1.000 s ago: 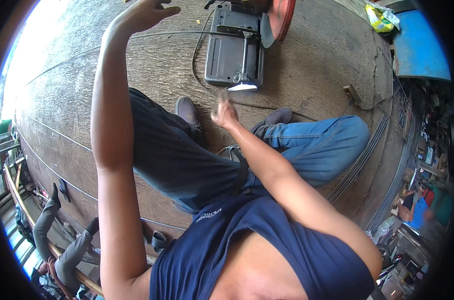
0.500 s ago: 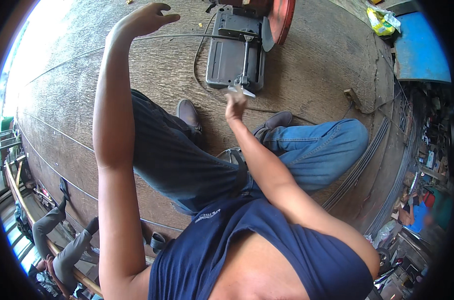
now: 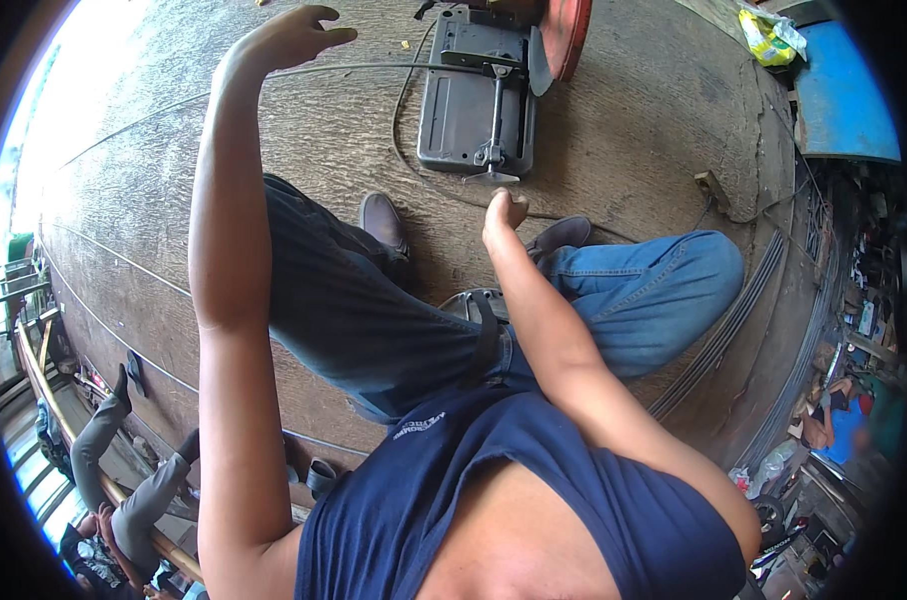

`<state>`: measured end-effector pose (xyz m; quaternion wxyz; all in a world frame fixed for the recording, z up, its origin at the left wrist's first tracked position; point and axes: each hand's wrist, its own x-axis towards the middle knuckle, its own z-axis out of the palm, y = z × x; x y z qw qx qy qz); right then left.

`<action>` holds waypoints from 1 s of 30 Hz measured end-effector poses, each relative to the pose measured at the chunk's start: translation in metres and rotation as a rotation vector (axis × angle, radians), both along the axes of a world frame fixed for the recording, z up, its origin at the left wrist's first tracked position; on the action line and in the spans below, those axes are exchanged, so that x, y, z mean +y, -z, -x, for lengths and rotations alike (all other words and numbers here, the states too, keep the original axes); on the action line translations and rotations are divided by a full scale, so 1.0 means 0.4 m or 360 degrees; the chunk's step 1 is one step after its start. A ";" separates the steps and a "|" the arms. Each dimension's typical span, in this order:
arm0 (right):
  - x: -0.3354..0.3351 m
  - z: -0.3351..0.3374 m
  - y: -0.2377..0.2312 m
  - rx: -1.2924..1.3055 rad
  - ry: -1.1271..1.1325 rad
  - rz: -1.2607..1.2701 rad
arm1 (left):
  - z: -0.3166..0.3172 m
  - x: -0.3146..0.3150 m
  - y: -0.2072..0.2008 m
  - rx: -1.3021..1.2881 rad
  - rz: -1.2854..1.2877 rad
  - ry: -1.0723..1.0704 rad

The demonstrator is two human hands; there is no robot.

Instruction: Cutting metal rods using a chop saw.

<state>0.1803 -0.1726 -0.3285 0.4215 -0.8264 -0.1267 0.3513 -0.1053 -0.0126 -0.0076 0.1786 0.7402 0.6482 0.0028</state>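
The clamp screw (image 3: pixel 497 112) points lengthwise toward the right hand (image 3: pixel 507 208), grip unclear; left hand (image 3: pixel 292 38) spread.

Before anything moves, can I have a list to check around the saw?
1. Left hand clear of the red guard: ok, it's raised well to the left.
2. Right hand off the crank: cannot tell; it's right beside it.
3. Hands gloved: not ok, both bare.
4. Shoes on: ok.
5. Rod held tight: cannot tell; it reaches the saw, but tightness doesn't show.
6. Cord away from feet: not ok, it runs close by the right shoe.
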 end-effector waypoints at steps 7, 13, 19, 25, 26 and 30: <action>-0.046 0.096 -0.093 -0.1067 -0.1224 -0.0591 | 0.012 -0.010 0.000 0.0023 0.0033 -0.0045; -0.054 0.079 -0.007 0.0064 -0.1913 -0.0075 | -0.003 0.036 0.051 0.0060 0.0030 0.0030; -0.006 0.062 -0.112 -0.0201 -0.2408 0.0304 | 0.093 0.166 0.398 0.0291 0.0295 0.0232; -0.022 -0.030 -0.429 0.0033 -0.2501 -0.0167 | 0.230 0.252 0.731 0.0422 0.0288 0.0310; -0.013 -0.060 -0.411 0.0016 -0.2415 -0.0145 | 0.229 0.264 0.766 0.0308 0.0223 0.0251; 0.019 -0.108 -0.359 -0.0141 -0.2430 0.0371 | 0.223 0.353 0.859 0.0308 0.0267 0.0113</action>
